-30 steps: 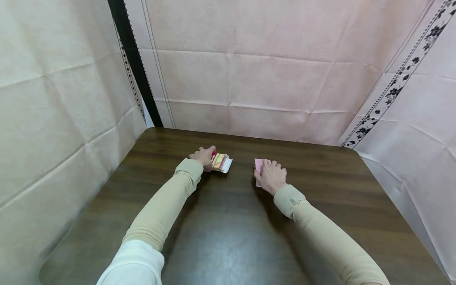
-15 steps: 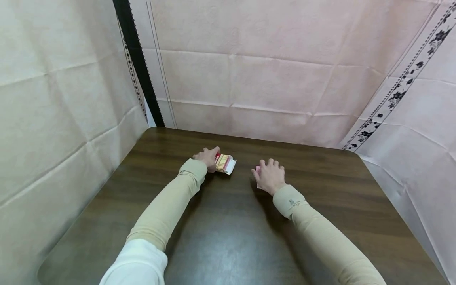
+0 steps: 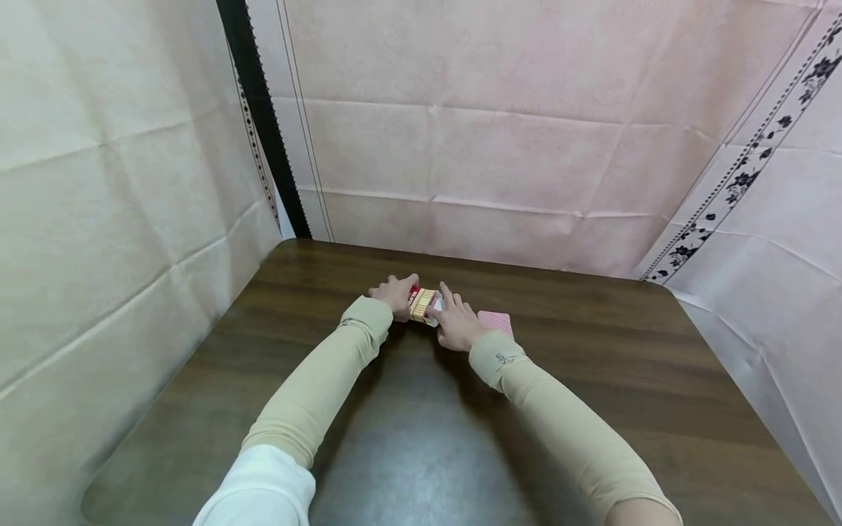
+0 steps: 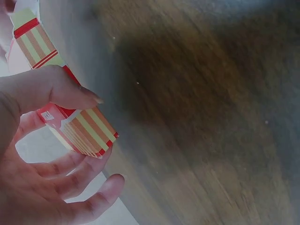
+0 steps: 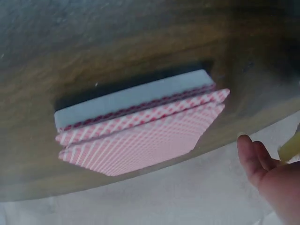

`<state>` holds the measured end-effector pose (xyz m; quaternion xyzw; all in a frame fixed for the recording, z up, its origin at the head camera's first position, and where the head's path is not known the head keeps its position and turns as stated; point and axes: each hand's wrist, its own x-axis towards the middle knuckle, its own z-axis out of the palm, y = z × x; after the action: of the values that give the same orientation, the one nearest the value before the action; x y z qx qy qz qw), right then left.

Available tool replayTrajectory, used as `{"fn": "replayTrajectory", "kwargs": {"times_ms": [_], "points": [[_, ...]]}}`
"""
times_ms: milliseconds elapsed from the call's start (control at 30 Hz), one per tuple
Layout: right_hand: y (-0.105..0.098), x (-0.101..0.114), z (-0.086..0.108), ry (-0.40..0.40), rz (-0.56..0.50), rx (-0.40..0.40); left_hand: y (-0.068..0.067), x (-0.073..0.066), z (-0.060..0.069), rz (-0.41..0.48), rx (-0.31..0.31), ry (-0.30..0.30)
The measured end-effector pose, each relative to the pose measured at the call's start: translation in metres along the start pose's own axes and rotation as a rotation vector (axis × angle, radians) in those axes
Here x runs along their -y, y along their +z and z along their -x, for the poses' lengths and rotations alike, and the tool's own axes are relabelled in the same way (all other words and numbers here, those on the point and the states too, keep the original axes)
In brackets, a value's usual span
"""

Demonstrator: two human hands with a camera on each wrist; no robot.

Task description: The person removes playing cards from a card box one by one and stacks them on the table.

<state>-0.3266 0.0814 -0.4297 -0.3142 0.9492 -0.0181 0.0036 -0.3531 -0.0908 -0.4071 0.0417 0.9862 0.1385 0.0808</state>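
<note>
My left hand [image 3: 393, 296] grips a red and yellow striped playing card box [image 3: 421, 304], thumb across its face and fingers beneath, as the left wrist view shows on the box [image 4: 93, 129]. The box's open end with its white flap faces right. My right hand [image 3: 458, 323] is at that end, thumb and forefinger spread about the flap; in the right wrist view its fingers [image 5: 251, 157] lie close to a yellow part of the box [image 5: 291, 147]. Just right of this hand, a deck of pink-backed playing cards [image 3: 498, 322] lies on the table, its layers slightly offset [image 5: 154, 150].
The dark wooden table [image 3: 368, 467] extends around both hands. Its far edge meets a pale hanging cloth [image 3: 500, 161], with more cloth [image 3: 131, 219] along the left side and a flower-bordered cloth [image 3: 743, 183] at the right.
My right hand has let go of the card deck and moved left to the box's open end, leaving the deck on the table. My left hand with the box has shifted slightly right in view.
</note>
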Motion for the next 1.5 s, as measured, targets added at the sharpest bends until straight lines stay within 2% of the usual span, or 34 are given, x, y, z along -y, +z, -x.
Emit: {"fn": "replayTrajectory", "kwargs": {"times_ms": [100,300,467,533,633,800,867,967,1067,1133,1233,1300,1400,1500], "points": [[0.004,0.0,-0.001,-0.005,-0.002,-0.002,0.001,0.002,0.0,0.004,0.005,0.003],[0.005,-0.006,0.003,-0.038,-0.044,-0.108,0.003,0.009,-0.002,-0.002,0.015,-0.015],[0.002,-0.008,0.003,-0.073,-0.089,-0.191,0.004,0.005,-0.001,0.003,0.041,-0.017],[0.0,-0.007,0.003,-0.081,-0.097,-0.223,0.003,0.003,-0.001,0.004,0.032,-0.009],[-0.003,-0.007,0.006,-0.075,-0.075,-0.233,0.003,0.002,0.0,0.003,0.025,-0.001],[-0.005,-0.011,0.019,-0.025,-0.025,-0.182,0.004,0.01,0.0,0.009,0.026,-0.012],[-0.004,-0.015,0.025,0.004,-0.012,-0.181,0.004,0.013,0.0,0.013,0.02,-0.019],[-0.002,-0.025,0.034,0.071,-0.006,-0.233,0.002,0.016,-0.001,0.021,0.012,-0.026],[0.001,-0.034,0.041,0.185,0.013,-0.306,0.002,0.016,-0.002,0.028,0.014,-0.024],[0.003,-0.039,0.045,0.276,0.037,-0.326,0.003,0.016,-0.002,0.03,0.017,-0.02],[0.005,-0.044,0.05,0.414,0.074,-0.304,0.004,0.015,-0.002,0.022,0.025,-0.012],[0.005,-0.046,0.052,0.478,0.1,-0.263,0.003,0.014,-0.002,0.021,0.023,-0.015],[0.005,-0.046,0.054,0.526,0.115,-0.231,0.002,0.013,-0.002,0.03,0.013,-0.025],[0.007,-0.045,0.057,0.533,0.117,-0.206,0.004,0.011,-0.002,0.042,0.02,-0.035]]}}
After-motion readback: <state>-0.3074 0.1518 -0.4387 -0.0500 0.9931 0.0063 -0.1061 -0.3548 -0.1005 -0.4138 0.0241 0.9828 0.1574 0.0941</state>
